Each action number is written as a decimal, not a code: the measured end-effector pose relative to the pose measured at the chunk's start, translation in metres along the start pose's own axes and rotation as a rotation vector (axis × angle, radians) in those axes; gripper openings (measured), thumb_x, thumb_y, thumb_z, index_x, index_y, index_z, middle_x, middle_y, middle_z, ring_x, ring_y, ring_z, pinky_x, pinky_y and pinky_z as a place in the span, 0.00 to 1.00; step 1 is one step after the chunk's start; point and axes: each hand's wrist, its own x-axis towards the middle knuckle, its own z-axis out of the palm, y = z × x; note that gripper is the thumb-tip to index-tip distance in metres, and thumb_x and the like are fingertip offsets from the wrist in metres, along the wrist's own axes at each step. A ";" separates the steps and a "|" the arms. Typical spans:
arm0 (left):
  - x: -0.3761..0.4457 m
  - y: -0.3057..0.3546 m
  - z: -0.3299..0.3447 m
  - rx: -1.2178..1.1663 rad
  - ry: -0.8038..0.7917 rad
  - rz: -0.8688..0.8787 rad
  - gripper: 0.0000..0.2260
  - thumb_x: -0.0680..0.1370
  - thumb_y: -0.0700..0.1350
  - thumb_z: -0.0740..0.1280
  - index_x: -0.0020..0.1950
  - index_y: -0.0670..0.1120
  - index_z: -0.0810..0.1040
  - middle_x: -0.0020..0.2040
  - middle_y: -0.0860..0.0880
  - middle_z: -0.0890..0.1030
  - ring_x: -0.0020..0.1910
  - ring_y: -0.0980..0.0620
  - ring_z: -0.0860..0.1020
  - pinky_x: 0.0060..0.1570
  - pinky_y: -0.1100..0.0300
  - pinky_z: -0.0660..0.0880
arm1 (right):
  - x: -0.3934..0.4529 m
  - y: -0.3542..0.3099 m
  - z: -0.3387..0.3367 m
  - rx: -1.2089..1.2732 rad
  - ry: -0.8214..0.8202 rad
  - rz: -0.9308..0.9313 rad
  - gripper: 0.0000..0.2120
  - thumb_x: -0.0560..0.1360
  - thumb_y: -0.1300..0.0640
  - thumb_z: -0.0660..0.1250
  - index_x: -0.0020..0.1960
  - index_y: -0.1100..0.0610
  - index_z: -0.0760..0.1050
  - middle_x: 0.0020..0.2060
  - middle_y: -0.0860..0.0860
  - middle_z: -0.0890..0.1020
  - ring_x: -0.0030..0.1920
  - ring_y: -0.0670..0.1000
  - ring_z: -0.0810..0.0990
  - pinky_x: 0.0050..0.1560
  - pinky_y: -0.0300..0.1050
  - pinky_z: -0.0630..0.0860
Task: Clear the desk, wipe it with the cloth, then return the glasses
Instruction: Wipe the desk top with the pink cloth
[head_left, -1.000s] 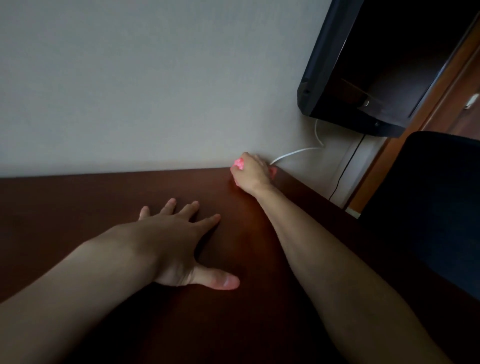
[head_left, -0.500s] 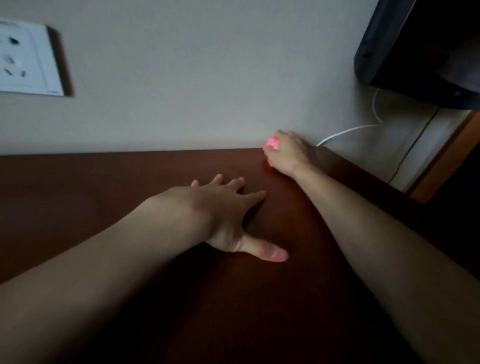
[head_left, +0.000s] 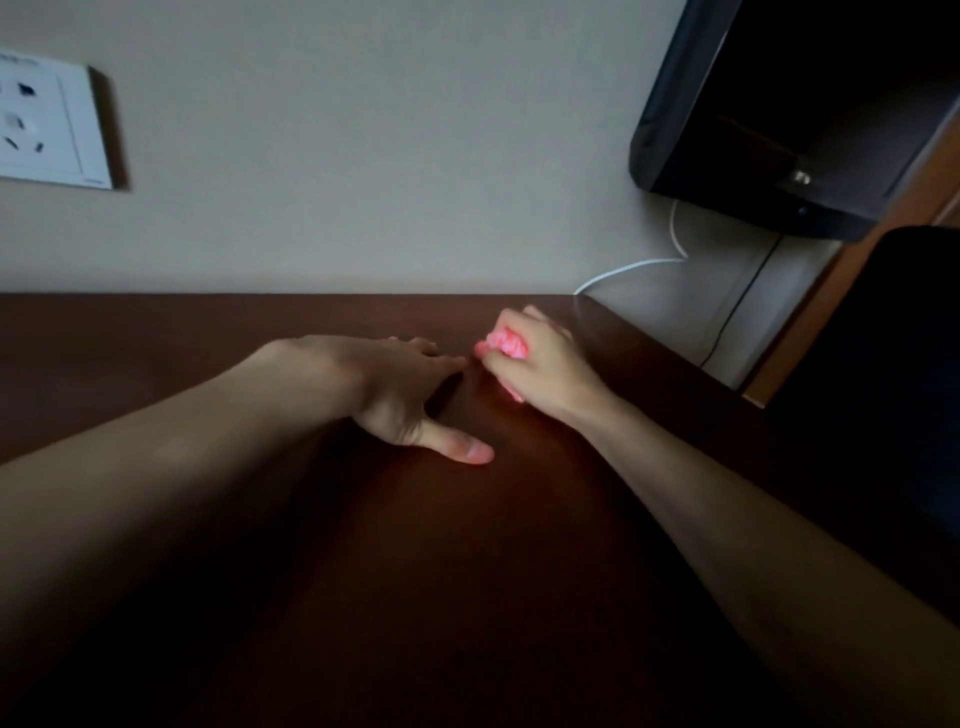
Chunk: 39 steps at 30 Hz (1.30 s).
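Observation:
A dark brown wooden desk (head_left: 156, 353) runs along a beige wall. My right hand (head_left: 545, 369) is shut on a bunched pink cloth (head_left: 506, 343) and presses it onto the desk a little in front of the back edge, towards the right corner. My left hand (head_left: 395, 389) lies flat on the desk just left of the cloth, fingers spread, thumb pointing out to the right, holding nothing. No glasses are in view.
A white wall socket plate (head_left: 47, 124) sits at the upper left. A black monitor (head_left: 779, 114) hangs at the upper right, with a white cable (head_left: 628, 267) and a black cable (head_left: 737, 306) below it. A dark chair (head_left: 883, 364) stands beyond the desk's right edge.
My right hand has drawn the pink cloth back from the wall corner towards me and to the left, close to my left hand. The view has shifted left.

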 end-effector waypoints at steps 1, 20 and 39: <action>-0.002 -0.002 -0.004 -0.004 0.016 0.003 0.58 0.61 0.80 0.60 0.83 0.54 0.43 0.83 0.49 0.50 0.81 0.45 0.53 0.78 0.46 0.55 | -0.014 -0.004 -0.006 0.022 -0.012 -0.033 0.10 0.73 0.46 0.71 0.42 0.50 0.73 0.40 0.47 0.73 0.45 0.51 0.78 0.54 0.51 0.73; 0.021 -0.024 0.013 -0.037 0.045 -0.083 0.60 0.58 0.82 0.58 0.82 0.56 0.41 0.83 0.50 0.42 0.81 0.41 0.43 0.76 0.34 0.51 | 0.128 -0.028 0.088 -0.147 -0.027 0.148 0.16 0.76 0.49 0.64 0.61 0.55 0.75 0.62 0.59 0.76 0.65 0.64 0.73 0.66 0.54 0.71; -0.147 -0.003 0.058 -0.195 0.296 -0.259 0.38 0.77 0.70 0.59 0.79 0.48 0.62 0.74 0.44 0.67 0.73 0.43 0.68 0.71 0.46 0.67 | -0.130 -0.122 -0.014 0.012 -0.008 0.033 0.09 0.74 0.46 0.68 0.47 0.50 0.74 0.48 0.52 0.75 0.56 0.61 0.75 0.51 0.50 0.70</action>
